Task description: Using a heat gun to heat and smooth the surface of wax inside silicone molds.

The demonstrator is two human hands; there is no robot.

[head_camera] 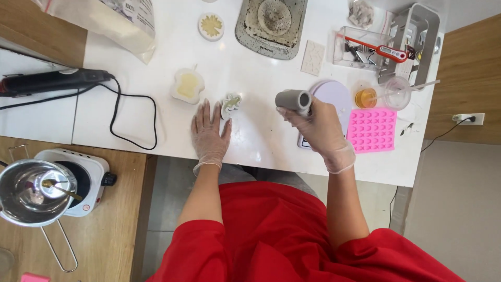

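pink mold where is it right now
In the head view the pink mold lies flat on the white table, just right of the right hand and below the clear cup.

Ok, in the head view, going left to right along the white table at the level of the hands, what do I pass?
Black cable → left hand flat on the table → small flower-shaped mould → grey cylinder held in the right hand → pink silicone mould.

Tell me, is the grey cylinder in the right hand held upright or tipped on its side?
Tipped. The grey cylinder lies nearly level in the right hand, its round end facing left.
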